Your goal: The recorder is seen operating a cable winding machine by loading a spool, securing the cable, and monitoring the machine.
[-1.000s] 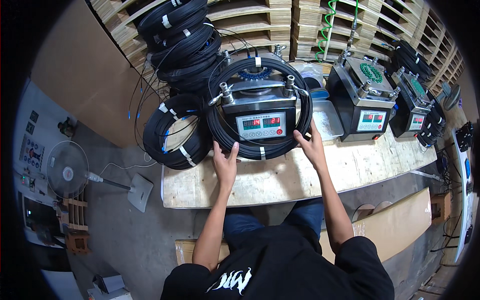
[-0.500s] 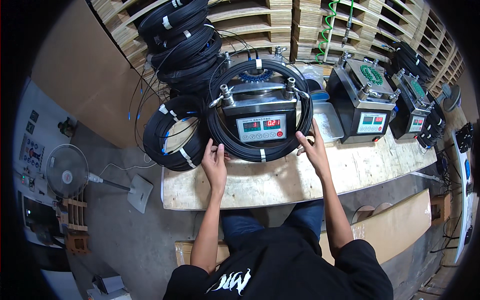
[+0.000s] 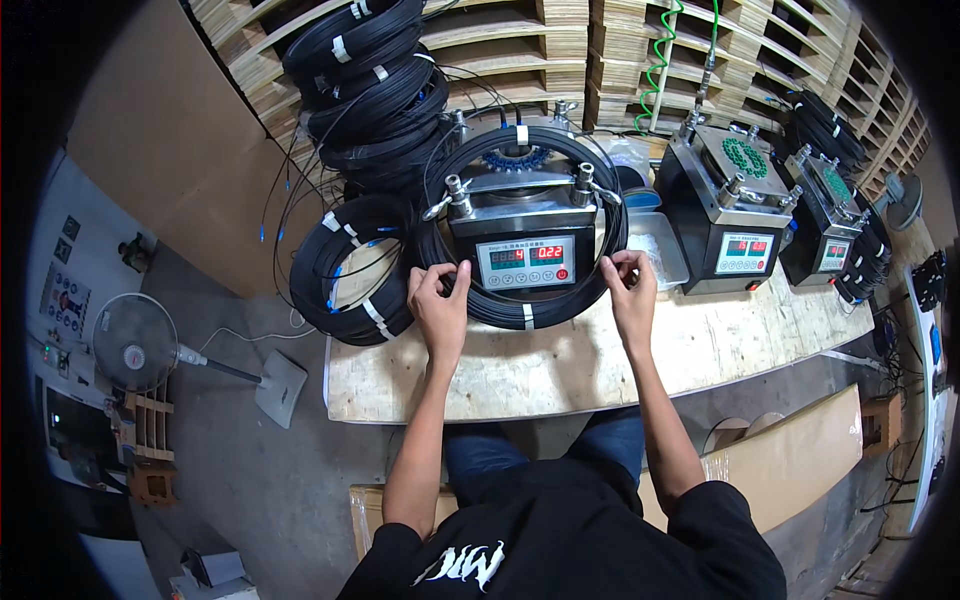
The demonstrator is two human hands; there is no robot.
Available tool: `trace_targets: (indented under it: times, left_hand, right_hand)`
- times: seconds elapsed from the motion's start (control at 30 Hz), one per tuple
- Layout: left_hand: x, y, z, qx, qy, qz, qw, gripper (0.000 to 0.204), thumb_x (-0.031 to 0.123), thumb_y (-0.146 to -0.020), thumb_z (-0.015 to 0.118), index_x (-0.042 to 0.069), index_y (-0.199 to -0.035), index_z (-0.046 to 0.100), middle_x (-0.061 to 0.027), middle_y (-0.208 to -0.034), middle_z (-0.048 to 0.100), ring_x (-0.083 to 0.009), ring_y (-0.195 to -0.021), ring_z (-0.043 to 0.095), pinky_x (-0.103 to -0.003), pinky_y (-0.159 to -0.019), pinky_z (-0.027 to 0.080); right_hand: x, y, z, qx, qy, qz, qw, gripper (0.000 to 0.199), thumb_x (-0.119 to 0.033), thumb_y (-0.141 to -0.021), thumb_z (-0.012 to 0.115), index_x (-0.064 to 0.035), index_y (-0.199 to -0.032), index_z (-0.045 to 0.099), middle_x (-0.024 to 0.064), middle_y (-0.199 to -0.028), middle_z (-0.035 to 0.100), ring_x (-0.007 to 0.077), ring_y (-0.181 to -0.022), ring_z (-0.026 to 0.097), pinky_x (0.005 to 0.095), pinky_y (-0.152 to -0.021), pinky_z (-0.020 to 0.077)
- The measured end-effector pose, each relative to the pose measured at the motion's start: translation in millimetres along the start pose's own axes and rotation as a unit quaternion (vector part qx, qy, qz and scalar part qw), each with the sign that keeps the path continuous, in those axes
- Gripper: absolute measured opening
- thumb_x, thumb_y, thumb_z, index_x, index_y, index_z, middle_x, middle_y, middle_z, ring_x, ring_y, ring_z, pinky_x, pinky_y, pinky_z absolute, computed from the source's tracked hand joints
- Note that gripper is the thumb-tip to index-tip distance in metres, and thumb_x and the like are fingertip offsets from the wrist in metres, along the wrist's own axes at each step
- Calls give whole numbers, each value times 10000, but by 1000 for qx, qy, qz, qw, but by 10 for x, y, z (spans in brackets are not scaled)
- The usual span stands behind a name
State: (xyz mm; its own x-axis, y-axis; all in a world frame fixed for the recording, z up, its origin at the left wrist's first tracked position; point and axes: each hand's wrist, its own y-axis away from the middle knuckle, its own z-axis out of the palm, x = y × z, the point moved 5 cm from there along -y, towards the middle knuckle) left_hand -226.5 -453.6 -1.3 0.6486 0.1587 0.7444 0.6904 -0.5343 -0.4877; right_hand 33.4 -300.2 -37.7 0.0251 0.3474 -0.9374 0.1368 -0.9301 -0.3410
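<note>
Both my hands grip the black cable coil point(image 3: 525, 312): left hand point(image 3: 440, 300) at 9, right hand point(image 3: 630, 290) at 3; the coil's far arc is hidden behind the machine point(image 3: 520, 225).

A pale plywood workbench point(image 3: 600, 365) carries 2 further grey metal box machines point(image 3: 735, 215) point(image 3: 830, 225) with red digital displays on its right. Stacked wooden pallets point(image 3: 560, 60) stand behind, a green spiral hose point(image 3: 655, 60) hanging there. A grey pedestal fan point(image 3: 135, 340) lies on the concrete floor at left.
</note>
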Motion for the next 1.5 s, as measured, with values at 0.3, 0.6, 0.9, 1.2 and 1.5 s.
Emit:
trace_targets:
  times: [0.3, 0.6, 0.9, 1.2, 1.5]
  left_hand:
    - [-218, -46, -18, 6, 106, -65, 992, 257, 194, -904, 752, -21, -865, 618, 4, -667, 419, -98, -602, 393, -282, -572, 349]
    - [-145, -379, -78, 23, 186, -29, 982, 262, 257, -977, 675, 25, -1082, 612, 37, -735, 459, -64, -671, 412, -236, -624, 363]
    - [-114, -1730, 247, -141, 346, -139, 917, 677, 631, -1016, 409, 79, -1401, 490, -112, -1078, 650, -187, -942, 621, -292, -818, 492]
    - [0, -2239, 862, -375, 325, -288, 819, 941, 797, -925, 308, 161, -1604, 169, -331, -1449, 454, -327, -1228, 592, -426, -980, 533]
    - [-260, -2143, 1089, -271, 510, -252, 777, 1034, 753, -905, 460, 79, -1596, 91, -314, -1430, 479, -369, -1309, 531, -451, -1068, 482]
  right_hand:
    - [-103, 84, 93, 37, 71, -27, 996, 136, -101, -856, 778, -7, -874, 681, 7, -807, 459, 94, -701, 416, 260, -633, 382]
    - [-81, -482, -302, 2, -5, -3, 1000, 286, -232, -1022, 573, 19, -907, 650, -22, -742, 537, 33, -688, 438, 226, -591, 343]
    - [-497, -1803, 170, -53, -109, 51, 991, 453, -441, -1037, 533, -31, -1219, 589, 53, -907, 621, 96, -749, 605, 246, -636, 509]
    - [-424, -2383, 904, -255, 62, 126, 957, 912, -807, -916, 361, -143, -1541, 391, 239, -1264, 609, 270, -994, 626, 423, -882, 499]
    - [-280, -2389, 927, -183, -49, 140, 972, 876, -736, -971, 329, -102, -1573, 293, 248, -1527, 406, 348, -1314, 499, 435, -1063, 406]
